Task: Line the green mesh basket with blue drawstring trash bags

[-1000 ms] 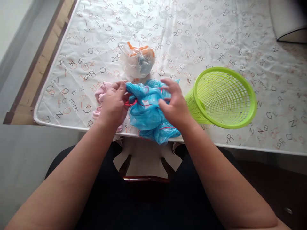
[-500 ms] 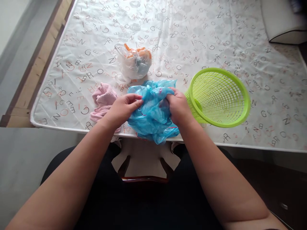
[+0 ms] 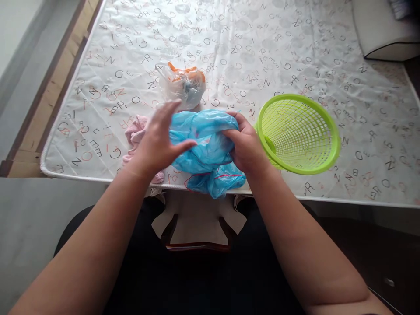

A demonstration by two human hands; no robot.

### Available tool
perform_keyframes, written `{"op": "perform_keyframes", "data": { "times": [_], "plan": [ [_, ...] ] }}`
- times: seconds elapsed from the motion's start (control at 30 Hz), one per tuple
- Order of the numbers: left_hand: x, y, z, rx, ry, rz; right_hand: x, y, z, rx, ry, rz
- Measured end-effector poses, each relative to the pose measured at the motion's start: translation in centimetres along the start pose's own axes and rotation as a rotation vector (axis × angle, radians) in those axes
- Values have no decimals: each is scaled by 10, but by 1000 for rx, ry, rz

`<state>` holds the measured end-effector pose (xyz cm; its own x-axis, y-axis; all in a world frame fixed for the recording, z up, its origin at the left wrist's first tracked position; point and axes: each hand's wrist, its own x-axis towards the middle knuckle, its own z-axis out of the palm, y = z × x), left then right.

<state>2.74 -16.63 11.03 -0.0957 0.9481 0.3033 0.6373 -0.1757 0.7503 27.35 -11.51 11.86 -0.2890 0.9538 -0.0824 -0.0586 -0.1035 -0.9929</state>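
Observation:
A crumpled blue plastic bag (image 3: 203,140) lies bunched up at the near edge of the table, and a lower fold with a red line hangs by the border. My right hand (image 3: 246,142) grips its right side between thumb and fingers. At the bag's left side my left hand (image 3: 159,140) is open, with thumb and fingers spread wide; whether the thumb touches the plastic I cannot tell. Partly hidden behind that hand is a pink cloth (image 3: 135,131). Farther back sits a bundled clear plastic bag (image 3: 185,87) with orange handles.
On the right a lime-green mesh basket (image 3: 331,153) lies tipped on its side, its mouth toward me. A letter-printed white cover (image 3: 262,57) spreads over the table. At the far right corner stands a white object with dark edging (image 3: 387,35). A chair (image 3: 197,247) is below the table.
My left hand has let go of the blue bag, spread its fingers and moved up and left. The bag's upper part looks more opened out. My right hand keeps its hold.

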Motion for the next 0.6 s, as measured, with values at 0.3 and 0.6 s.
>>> {"op": "perform_keyframes", "data": {
  "times": [0.3, 0.6],
  "plan": [
    [6, -53, -26, 11, 75, -277, 8, -21, -37, -190, -58, -104],
    [37, -41, -64, -588, 455, -345, 11, -19, -56, -634, 302, -228]
  ]
}}
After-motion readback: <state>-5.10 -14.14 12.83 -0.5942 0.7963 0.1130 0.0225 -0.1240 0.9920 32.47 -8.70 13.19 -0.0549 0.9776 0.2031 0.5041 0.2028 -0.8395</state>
